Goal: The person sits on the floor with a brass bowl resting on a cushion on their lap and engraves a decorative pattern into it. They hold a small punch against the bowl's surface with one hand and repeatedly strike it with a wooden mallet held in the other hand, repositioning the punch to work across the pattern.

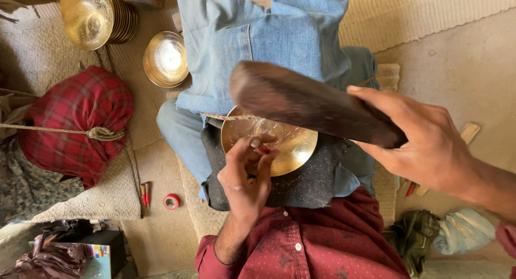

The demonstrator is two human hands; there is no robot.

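A shiny brass bowl (pixel 293 144) with fine marks on its inner face rests on a dark cloth (pixel 306 185) over my lap. My left hand (pixel 246 174) pinches a small red-tipped tool (pixel 262 148) against the bowl's inside. My right hand (pixel 424 142) grips the end of a thick dark wooden mallet (pixel 306 101), raised above the bowl and blurred. My legs in blue jeans (pixel 258 37) stretch away from me.
A stack of brass bowls (pixel 99 15) and a single brass bowl (pixel 165 58) lie at the upper left. A red plaid bundle tied with rope (pixel 75 123) sits at left. A red tape roll (pixel 172 201), red pencils (pixel 145 194) and rags (pixel 462 230) lie on the mat.
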